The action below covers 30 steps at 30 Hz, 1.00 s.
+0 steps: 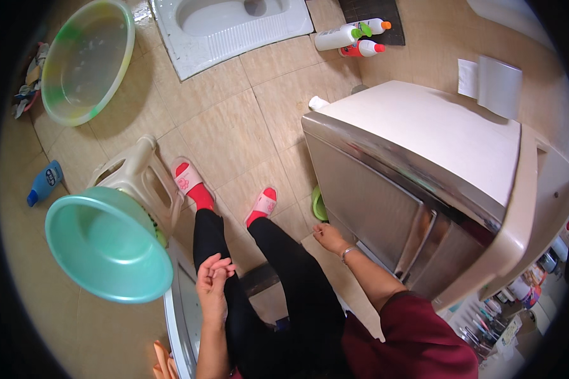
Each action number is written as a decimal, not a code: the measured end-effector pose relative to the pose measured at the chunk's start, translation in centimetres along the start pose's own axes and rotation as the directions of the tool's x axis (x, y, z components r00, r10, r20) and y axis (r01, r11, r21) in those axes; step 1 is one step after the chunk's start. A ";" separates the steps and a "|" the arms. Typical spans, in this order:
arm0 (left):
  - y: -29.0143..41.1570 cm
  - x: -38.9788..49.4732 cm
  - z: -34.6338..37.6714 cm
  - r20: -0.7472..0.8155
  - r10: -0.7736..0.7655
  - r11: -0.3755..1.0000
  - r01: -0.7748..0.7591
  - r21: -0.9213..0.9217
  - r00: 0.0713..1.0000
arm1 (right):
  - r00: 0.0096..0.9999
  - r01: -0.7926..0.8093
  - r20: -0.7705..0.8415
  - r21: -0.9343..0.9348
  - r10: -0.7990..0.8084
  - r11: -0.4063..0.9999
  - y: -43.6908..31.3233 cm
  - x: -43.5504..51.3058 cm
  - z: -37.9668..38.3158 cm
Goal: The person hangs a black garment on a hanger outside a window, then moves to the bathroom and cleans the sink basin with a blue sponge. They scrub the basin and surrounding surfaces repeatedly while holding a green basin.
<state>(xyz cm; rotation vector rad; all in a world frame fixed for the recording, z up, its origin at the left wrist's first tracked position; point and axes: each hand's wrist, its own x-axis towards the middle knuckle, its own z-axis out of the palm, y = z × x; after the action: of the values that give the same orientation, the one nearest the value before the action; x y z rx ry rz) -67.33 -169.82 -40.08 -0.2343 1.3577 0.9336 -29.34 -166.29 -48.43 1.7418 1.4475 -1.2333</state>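
Observation:
My left hand [213, 282] hangs before my left thigh, its fingers loosely curled and nothing seen in it. To its left is an empty teal plastic basin [109, 244], close beside a beige plastic stool [144, 161]; what bears the basin is hidden. My right hand [331, 238], a bracelet at its wrist, hangs beside a large boxy appliance with a white top and silver front [365, 189]. Its fingers are bent, and whether something small is in them cannot be told. Near that hand, a green plastic container [318, 203] shows partly by the appliance's foot.
A squat toilet [237, 33] is set in the tiled floor [227, 128] ahead. At the upper left stands a large pale tub [87, 61] holding cloudy liquid. Cleaner bottles [339, 38] stand near the right wall. A blue bottle [46, 182] is at the far left.

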 end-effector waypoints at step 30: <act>-2.9 7.6 5.1 0.254 -0.170 0.968 0.113 0.224 0.952 | 0.866 -0.467 -0.106 0.181 0.489 0.866 11.9 20.3 14.4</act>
<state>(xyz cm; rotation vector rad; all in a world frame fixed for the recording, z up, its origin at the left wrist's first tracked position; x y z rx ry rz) -62.19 -165.07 -46.71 -0.0404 1.1571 0.6699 -22.32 -172.74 -74.33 2.1673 0.9175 -0.9739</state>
